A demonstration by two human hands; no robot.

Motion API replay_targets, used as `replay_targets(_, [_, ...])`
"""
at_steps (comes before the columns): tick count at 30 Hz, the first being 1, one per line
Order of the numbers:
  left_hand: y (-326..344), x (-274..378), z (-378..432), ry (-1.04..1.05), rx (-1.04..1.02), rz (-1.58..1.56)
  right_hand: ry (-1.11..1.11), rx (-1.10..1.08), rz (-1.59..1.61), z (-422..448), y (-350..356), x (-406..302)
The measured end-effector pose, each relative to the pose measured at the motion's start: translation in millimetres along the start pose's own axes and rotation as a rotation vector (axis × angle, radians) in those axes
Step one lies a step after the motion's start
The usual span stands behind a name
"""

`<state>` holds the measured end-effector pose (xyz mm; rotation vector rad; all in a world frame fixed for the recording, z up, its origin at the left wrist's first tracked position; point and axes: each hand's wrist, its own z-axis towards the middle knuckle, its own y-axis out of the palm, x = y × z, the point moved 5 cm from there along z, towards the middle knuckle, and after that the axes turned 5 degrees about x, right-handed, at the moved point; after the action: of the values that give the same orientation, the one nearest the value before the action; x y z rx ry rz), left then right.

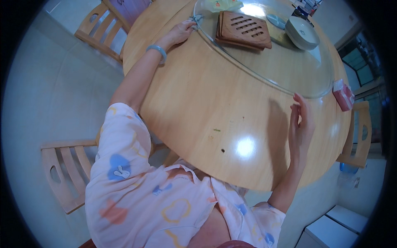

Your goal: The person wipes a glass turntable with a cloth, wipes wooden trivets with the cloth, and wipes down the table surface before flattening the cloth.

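My left hand (180, 32), with a pale bangle at the wrist, grips a light blue-grey cloth (196, 21) at the left rim of the glass turntable (279, 74). On the right, my right hand (301, 119) is raised over the round wooden table (198, 90), fingers slightly curled and holding nothing. Green and dark crumbs (217, 130) lie on the wood between my arms. Stacked wooden trivets (248, 28) with slots rest on the glass.
White bowls (302, 32), a small glass lid or dish (276, 21) and a dark jar (300, 12) stand on the turntable. A pink tissue pack (343, 95) sits at the table's right edge. Wooden chairs (100, 26) surround the table.
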<state>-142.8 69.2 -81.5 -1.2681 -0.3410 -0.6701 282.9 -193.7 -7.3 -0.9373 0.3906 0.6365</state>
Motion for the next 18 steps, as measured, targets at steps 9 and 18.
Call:
replay_targets(9, [24, 124, -131, 0.330, -0.088, -0.068, -0.140, 0.013, 0.034, -7, 10, -7])
replay_targets(18, [61, 224, -253, 0.550, -0.242, -0.317, -0.139, -0.106, 0.185, -14, 38, -1])
